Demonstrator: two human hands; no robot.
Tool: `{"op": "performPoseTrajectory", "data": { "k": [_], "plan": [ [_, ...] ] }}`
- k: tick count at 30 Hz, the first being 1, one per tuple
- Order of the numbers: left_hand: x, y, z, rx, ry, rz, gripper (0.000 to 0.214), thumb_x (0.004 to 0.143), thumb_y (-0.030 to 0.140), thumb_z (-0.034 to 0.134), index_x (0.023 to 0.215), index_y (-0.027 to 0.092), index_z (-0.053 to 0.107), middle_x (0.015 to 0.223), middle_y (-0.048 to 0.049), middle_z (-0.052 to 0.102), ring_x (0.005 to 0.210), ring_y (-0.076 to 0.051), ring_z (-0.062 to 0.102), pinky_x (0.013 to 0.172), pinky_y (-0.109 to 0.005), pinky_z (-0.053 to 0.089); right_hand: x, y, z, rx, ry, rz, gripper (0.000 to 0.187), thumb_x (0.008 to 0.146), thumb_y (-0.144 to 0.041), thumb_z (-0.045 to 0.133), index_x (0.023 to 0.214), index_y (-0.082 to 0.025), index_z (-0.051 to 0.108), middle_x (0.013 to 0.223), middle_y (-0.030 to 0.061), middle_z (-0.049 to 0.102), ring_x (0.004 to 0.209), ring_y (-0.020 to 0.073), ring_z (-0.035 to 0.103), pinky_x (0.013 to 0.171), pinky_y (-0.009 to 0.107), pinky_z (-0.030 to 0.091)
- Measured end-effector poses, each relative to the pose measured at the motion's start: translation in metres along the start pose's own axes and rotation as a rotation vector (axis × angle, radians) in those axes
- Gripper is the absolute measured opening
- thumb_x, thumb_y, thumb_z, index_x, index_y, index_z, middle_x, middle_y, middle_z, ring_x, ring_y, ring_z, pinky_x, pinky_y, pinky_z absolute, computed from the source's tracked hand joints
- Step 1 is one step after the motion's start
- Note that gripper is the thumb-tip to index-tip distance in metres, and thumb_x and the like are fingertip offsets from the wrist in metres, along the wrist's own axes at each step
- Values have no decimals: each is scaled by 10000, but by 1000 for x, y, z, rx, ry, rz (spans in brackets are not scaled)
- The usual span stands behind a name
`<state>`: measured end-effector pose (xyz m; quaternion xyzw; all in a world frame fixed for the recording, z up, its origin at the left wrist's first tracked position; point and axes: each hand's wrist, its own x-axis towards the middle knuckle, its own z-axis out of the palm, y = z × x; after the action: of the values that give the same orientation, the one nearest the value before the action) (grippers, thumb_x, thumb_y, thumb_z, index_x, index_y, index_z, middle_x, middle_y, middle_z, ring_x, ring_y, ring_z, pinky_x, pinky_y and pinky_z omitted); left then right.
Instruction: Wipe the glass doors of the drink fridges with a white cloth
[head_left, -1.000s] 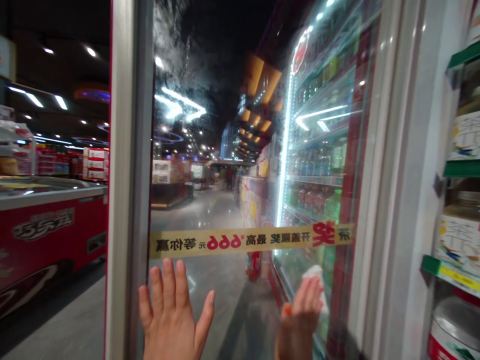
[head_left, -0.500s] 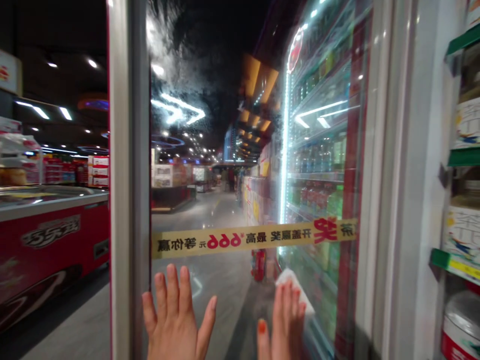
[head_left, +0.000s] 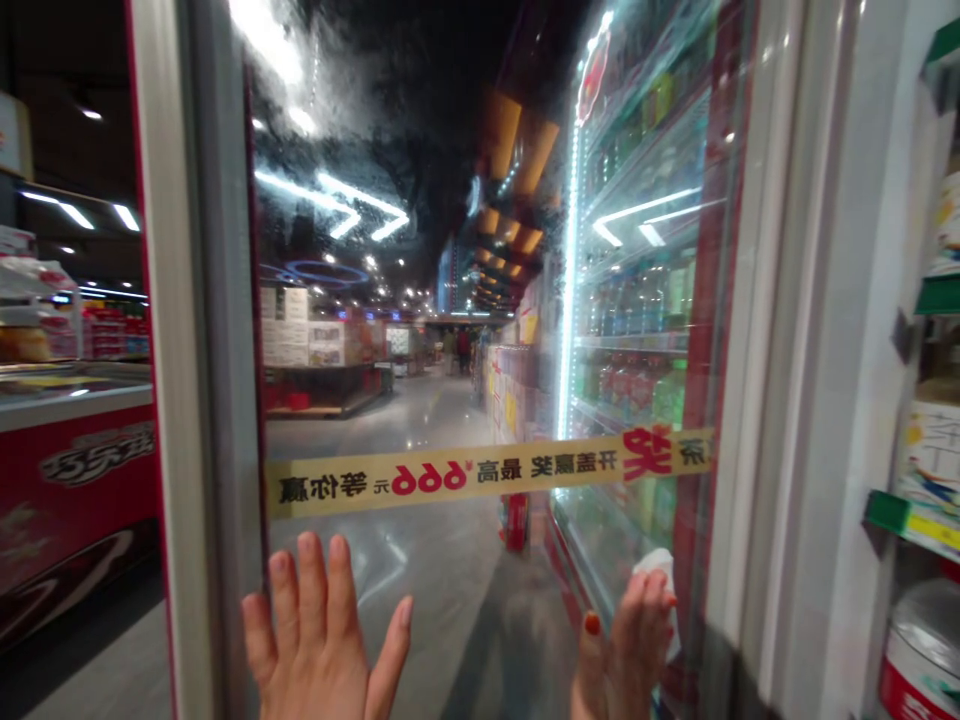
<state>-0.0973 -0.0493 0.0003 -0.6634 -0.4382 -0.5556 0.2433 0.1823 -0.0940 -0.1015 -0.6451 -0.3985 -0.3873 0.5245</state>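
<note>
Glass door (head_left: 450, 405), head view, sole feed: it stands directly ahead of me, filling the middle between pale frame members, with a yellow strip (head_left: 491, 474) across it, lettering mirror-reversed.

Left hand (head_left: 319, 655): low on the pane's left side, back toward me, long fingers extended with slim gaps, thumb spread wide; nothing held that I can see. It appears to rest flat on the glass.

Right hand (head_left: 626, 650): low on the right side, fingers pressed together over a white cloth (head_left: 664, 562), thumb apart. The palm side is hidden, so I cannot tell whether the cloth is pinched or merely pressed against the glass.

Progress, my judgement: wiping is under way, not finished. Below the strip the pane reads fairly clear, which I would log tentatively as done. A cloudy patch (head_left: 337, 120) marks the upper left; I count that as left to do, though glare from the lights confuses the reading.
</note>
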Motion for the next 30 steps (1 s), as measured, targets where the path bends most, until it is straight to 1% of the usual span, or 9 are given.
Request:
{"op": "performPoseTrajectory", "data": {
  "k": [3,7,11,17,19,23,25,27,30],
  "plan": [
    [0,1,-1,-4,0,-1,867,1073,387,429,1784,213,-37,1883,-100,-59,1751,-305,-62,1403,-627,-15,-2,-3,2,-41,97,66,749,1119,-551,326,1797,-317,113,1856,134,200,1704,471,207,1280,862,302],
    [2,5,-5,-2,11,19,848,1088,396,411,1783,196,-33,1884,-73,-84,1748,-262,-97,1408,-551,-59,7,0,0,-40,72,46,768,1130,-553,312,1800,-243,101,1841,212,206,1688,528,207,1232,905,303],
    [3,9,-7,2,15,21,849,1084,375,419,1783,192,-28,1883,-75,-89,1749,-260,-95,1407,-545,-59,15,-30,-6,-68,78,-1,751,1133,-454,312,1798,-206,67,1846,219,163,1694,518,198,1222,900,310],
    [2,9,-5,-24,-15,-21,870,1079,386,440,1783,222,-44,1883,-111,-53,1749,-310,-76,1398,-637,-22,14,-79,-19,63,-247,-673,715,1058,-346,464,1757,-328,316,1638,29,617,1583,322,501,1313,587,400],
    [2,7,-2,-32,-25,-23,874,1079,376,452,1783,227,-44,1882,-126,-44,1749,-316,-71,1396,-649,-11,40,-71,-23,28,-206,-567,742,1053,-296,461,1771,-308,270,1685,50,564,1594,328,486,1322,608,376],
    [2,5,0,-49,-40,-18,897,1077,352,497,1782,228,-44,1874,-178,40,1751,-324,-53,1392,-667,24,120,-76,-28,2,-21,-145,749,1094,-256,330,1794,-221,68,1853,136,223,1725,372,195,1341,754,235],
    [6,4,-2,-79,-30,-18,925,1063,337,554,1784,223,-15,1865,-204,95,1753,-337,-16,1389,-673,52,139,-98,-31,17,-86,-258,752,1091,-254,351,1793,-223,83,1852,121,239,1732,341,177,1368,708,216],
    [17,3,-8,-143,-5,4,942,1036,319,616,1783,222,52,1857,-208,134,1751,-343,57,1392,-647,111,138,-116,-34,47,-247,-534,744,1067,-257,421,1781,-263,211,1809,76,372,1698,283,303,1397,583,241],
    [48,-2,-18,-230,23,99,917,1015,294,650,1776,251,141,1857,-175,177,1744,-325,127,1400,-584,162,138,-105,-43,67,-394,-767,659,1058,-296,490,1704,-403,418,1705,-34,547,1597,188,484,1385,400,292]
  ]
}}
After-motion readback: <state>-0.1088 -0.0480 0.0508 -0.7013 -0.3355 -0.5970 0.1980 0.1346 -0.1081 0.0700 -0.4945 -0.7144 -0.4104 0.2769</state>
